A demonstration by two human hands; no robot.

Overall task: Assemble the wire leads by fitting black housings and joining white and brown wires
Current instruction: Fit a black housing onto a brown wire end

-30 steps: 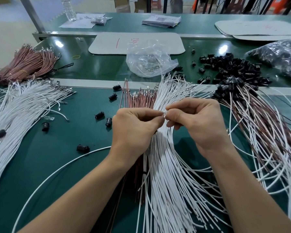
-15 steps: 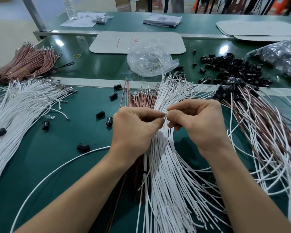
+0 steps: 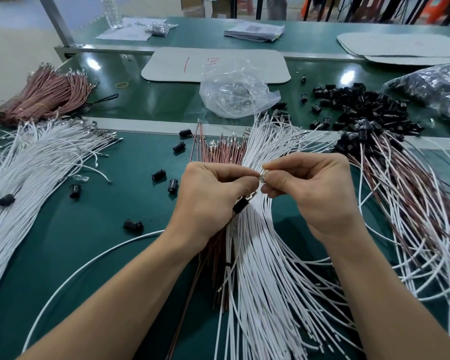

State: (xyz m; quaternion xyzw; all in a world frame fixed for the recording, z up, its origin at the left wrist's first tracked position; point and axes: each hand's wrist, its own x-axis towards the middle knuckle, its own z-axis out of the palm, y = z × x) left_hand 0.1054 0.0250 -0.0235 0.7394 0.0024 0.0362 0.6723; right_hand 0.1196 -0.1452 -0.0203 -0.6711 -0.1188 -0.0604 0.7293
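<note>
1. Along the left edge of the surface lies a fan of white wires [image 3: 24,178]. They look light, limp and a little springy. One is best taken close to its metal end, since a hold further back would let the tip flop.
2. Loose black housings [image 3: 159,174] are scattered left of centre. They are small, hard and round, so likely to roll, and are best pinched across the barrel.
3. The left hand [image 3: 213,193] is over the middle of the surface with its fingers curled. It grips the held lead [image 3: 240,205], whose black sleeve and metal tip poke out below the fingers.
4. Between the two sets of fingertips sits a small clear piece [image 3: 262,176]. It is tiny, probably slick and easily dropped, and what it is exactly is too small to tell.
5. The right hand [image 3: 315,193] has its thumb and forefinger pinched on that piece and its other fingers folded. Under both hands run the central white bundle [image 3: 257,268] and the brown wires [image 3: 218,154].
6. Toward the right edge the joined leads [image 3: 413,203] spread out. These tangle readily and should be lifted by the housing end. The housing pile [image 3: 361,105] sits near the far right corner.
</note>
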